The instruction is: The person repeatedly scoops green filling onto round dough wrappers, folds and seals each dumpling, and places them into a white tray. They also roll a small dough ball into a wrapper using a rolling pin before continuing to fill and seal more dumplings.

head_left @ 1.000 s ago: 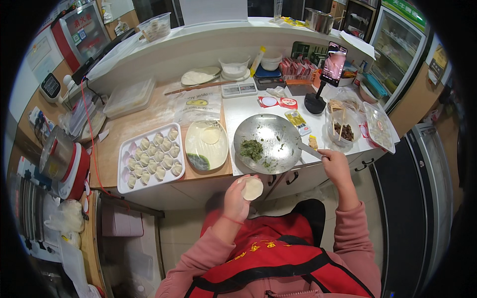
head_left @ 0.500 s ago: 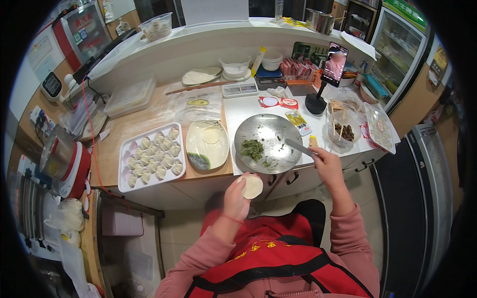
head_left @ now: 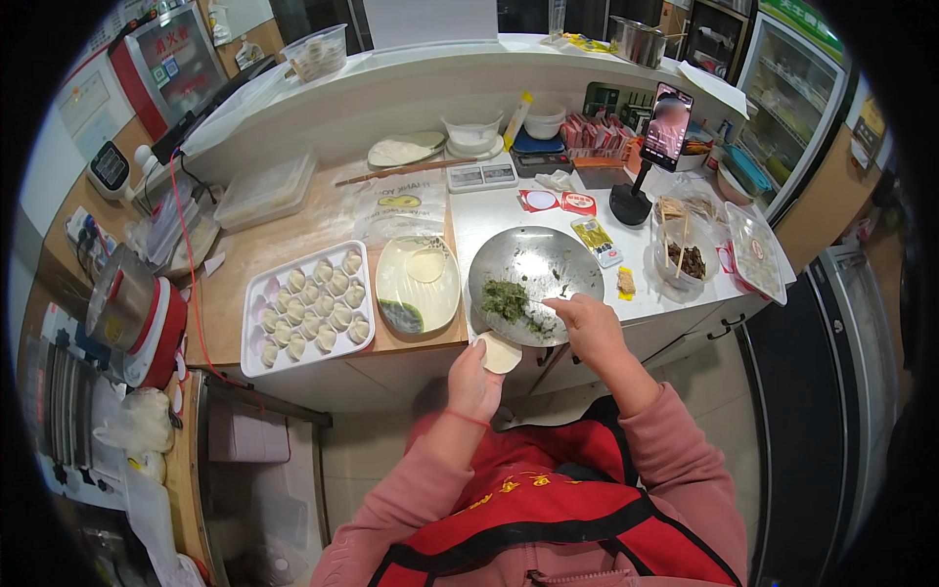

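the dough wrapper (head_left: 503,354) is held at its edge by the left grip (head_left: 473,384), near the metal bowl (head_left: 550,256); it is probably light, soft, easily torn, best cradled flat. the right grip's (head_left: 595,333) state cannot be told.

Phone (head_left: 667,127) on black stand (head_left: 631,203); steel pot (head_left: 636,44) on ledge (head_left: 528,55); glass-door fridge (head_left: 794,88) at right.

Bright indoor light, white glare in the metal bowl (head_left: 543,271), lines bowed outward, black fisheye corners
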`<action>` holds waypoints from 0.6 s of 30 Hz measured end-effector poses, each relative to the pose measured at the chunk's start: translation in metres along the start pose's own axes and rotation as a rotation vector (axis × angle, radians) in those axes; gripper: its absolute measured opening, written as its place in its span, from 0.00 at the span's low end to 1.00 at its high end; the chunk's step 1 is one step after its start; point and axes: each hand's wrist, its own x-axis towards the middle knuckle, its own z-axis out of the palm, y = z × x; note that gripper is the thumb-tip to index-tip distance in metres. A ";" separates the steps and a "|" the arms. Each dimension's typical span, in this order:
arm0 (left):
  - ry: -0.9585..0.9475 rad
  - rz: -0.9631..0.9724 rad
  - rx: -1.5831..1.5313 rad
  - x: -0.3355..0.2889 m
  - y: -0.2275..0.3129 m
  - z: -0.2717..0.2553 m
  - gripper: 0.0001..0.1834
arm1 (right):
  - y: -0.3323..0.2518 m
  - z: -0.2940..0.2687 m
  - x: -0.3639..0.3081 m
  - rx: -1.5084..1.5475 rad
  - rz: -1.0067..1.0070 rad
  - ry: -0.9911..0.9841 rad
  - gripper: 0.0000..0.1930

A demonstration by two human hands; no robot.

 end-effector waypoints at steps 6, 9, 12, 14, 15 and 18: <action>-0.005 0.001 -0.018 0.000 0.001 0.007 0.20 | -0.001 -0.005 -0.010 0.091 0.050 -0.020 0.14; -0.001 0.014 -0.023 0.000 0.001 0.010 0.20 | -0.003 -0.003 -0.014 0.125 0.065 -0.048 0.14; -0.004 0.016 -0.014 0.001 0.002 0.012 0.21 | -0.004 0.000 -0.021 0.200 0.064 -0.068 0.14; -0.007 0.013 -0.022 0.001 0.003 0.012 0.20 | -0.004 0.001 -0.025 0.253 0.075 -0.071 0.13; -0.007 0.012 -0.034 0.001 0.003 0.013 0.20 | -0.004 0.002 -0.026 0.293 0.073 -0.068 0.13; 0.005 -0.002 -0.064 0.001 0.004 0.014 0.20 | -0.006 0.002 -0.031 0.369 0.103 -0.061 0.13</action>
